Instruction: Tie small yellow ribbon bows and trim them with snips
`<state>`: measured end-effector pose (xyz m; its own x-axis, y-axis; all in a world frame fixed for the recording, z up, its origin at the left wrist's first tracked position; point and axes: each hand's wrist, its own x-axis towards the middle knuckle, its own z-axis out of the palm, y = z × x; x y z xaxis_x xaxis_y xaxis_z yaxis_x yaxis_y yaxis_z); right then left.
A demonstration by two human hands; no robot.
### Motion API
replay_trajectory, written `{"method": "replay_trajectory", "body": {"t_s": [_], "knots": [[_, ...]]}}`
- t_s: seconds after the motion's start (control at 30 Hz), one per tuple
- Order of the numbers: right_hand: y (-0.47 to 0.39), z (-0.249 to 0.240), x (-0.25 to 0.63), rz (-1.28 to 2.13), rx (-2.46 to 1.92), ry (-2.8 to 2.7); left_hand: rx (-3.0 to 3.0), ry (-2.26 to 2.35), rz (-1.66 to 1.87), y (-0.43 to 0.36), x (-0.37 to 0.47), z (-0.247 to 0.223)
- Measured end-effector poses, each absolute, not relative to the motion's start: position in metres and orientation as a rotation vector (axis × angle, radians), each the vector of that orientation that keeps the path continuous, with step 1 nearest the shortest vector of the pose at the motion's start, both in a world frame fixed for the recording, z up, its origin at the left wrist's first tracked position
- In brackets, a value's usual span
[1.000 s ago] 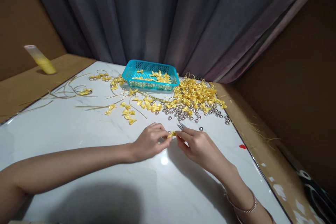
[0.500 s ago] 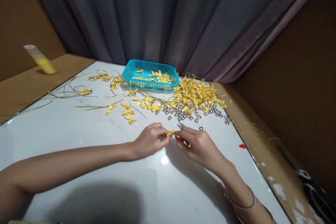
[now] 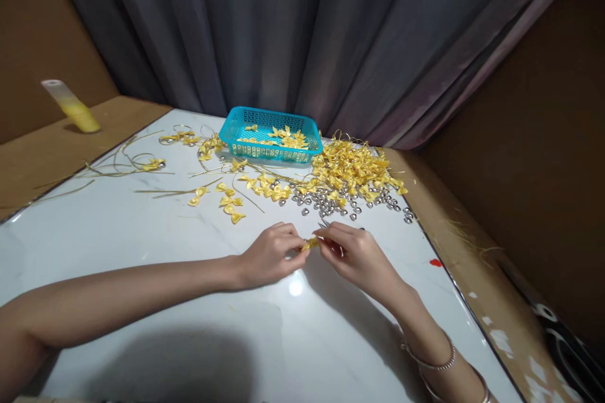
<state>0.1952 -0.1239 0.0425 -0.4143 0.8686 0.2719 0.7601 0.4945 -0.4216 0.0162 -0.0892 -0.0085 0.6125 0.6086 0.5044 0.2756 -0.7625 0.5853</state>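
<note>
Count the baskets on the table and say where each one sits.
1. The basket sits at the far side of the table, before the curtain, with bows inside. None other shows.

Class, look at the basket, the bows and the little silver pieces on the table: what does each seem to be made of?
Basket: probably moulded plastic, uniformly turquoise with a perforated lattice wall.
Bows: likely satin ribbon, yellow with a soft sheen and folded loops; the left hand and right hand pinch one.
Silver pieces: shiny, reflective; metal or metallised plastic, hard to say.
</note>
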Motion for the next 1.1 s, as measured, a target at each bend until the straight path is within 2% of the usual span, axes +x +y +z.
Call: {"method": "replay_trajectory", "body": {"t_s": [0.43,0.7,0.93,1.1], "knots": [[-0.122,0.046,0.194,0.519,-1.407,-2.286,2.419,0.631,1.049,-0.09,0.016,-0.007],[-0.12,0.044,0.195,0.773,-1.515,-2.03,2.416,0.627,1.082,-0.09,0.015,-0.007],[-0.126,0.045,0.191,0.472,-1.414,-2.196,2.265,0.738,1.069,-0.09,0.015,-0.006],[-0.13,0.044,0.187,0.345,-1.365,-2.215,1.97,0.937,0.919,-0.086,0.015,-0.003]]}}
